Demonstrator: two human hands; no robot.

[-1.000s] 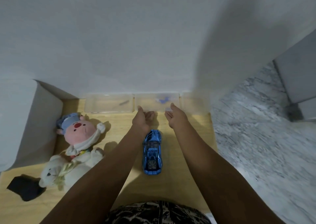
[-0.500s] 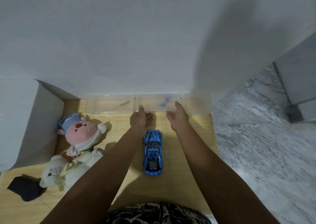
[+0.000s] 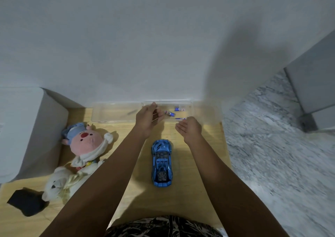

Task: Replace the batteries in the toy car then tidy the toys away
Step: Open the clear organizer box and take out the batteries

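Beside the glossy blue toy car (image 3: 161, 164), 2 soft plush toys (image 3: 76, 157) slump.

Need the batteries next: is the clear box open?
Open: left hand holds its lid raised; batteries lie exposed inside clear box.

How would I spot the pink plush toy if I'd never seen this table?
Start at the wooden table and look to its left side, away from the blue toy car in the middle. The pink plush toy lies there, just above a white plush bear. Its round pink face, red nose and blue cap set it apart from the all-white bear.
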